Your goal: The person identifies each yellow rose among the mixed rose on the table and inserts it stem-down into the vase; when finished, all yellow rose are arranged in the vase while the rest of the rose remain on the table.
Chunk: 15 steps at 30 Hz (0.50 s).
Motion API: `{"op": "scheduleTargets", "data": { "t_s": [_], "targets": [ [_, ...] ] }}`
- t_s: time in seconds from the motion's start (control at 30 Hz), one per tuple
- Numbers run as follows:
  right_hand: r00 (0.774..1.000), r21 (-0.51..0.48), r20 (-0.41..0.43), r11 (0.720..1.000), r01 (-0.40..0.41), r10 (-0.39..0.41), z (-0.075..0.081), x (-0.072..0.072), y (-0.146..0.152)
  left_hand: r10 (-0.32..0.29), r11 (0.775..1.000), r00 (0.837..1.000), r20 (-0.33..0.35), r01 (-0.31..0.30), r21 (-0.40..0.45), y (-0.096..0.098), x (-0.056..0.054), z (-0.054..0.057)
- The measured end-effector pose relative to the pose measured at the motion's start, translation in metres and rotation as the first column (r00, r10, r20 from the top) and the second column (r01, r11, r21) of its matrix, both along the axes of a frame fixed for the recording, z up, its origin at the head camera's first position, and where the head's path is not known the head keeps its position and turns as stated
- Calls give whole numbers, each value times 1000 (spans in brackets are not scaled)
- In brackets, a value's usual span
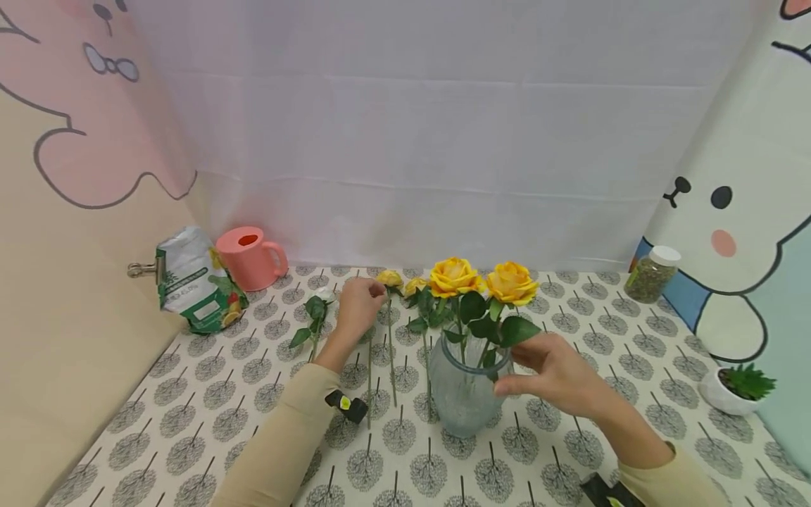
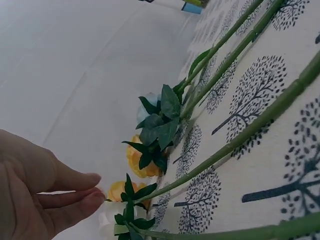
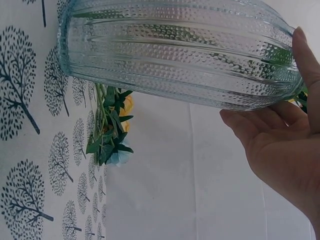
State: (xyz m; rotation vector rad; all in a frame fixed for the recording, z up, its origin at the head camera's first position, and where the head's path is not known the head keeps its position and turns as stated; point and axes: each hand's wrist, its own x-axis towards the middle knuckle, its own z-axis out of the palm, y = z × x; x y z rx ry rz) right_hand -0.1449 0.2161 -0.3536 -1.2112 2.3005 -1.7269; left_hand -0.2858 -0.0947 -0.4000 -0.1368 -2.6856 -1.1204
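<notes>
The ribbed, bluish glass vase [image 1: 469, 394] stands on the tablecloth, holding two yellow roses [image 1: 455, 277] with dark green leaves. My right hand [image 1: 557, 370] grips it near the rim, thumb on the near side and fingers farther round; the right wrist view shows thumb and fingers against the glass [image 3: 175, 55]. My left hand [image 1: 360, 308] reaches over flowers lying on the cloth. Its thumb and fingertips come close together right at the edge of a lying yellow rose [image 1: 389, 277]. Beside that are a second yellow rose [image 1: 415, 285], a white rose [image 2: 112, 215] and a pale blue flower [image 2: 146, 107].
At the back left stand a pink watering jug [image 1: 247, 264] and a white-green bag [image 1: 199, 285] with a metal clip. A white-lidded jar [image 1: 651, 276] and a small potted succulent [image 1: 728, 394] are at the right. Long green stems [image 2: 235, 142] stretch toward the front.
</notes>
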Motion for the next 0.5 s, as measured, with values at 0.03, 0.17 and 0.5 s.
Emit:
{"op": "scheduleTargets", "data": {
  "t_s": [0.03, 0.17, 0.5],
  "targets": [
    [1000, 2, -1, 1000, 4, -4, 0, 0, 0, -11, 999, 1000, 20, 12, -32, 2, -3, 0],
    [1000, 6, -4, 1000, 14, -14, 0, 1, 1, -27, 994, 998, 52, 32, -105, 9, -17, -4],
    [999, 25, 30, 999, 37, -37, 0, 1, 0, 70, 970, 993, 90, -46, -239, 17, -37, -16]
  ]
}}
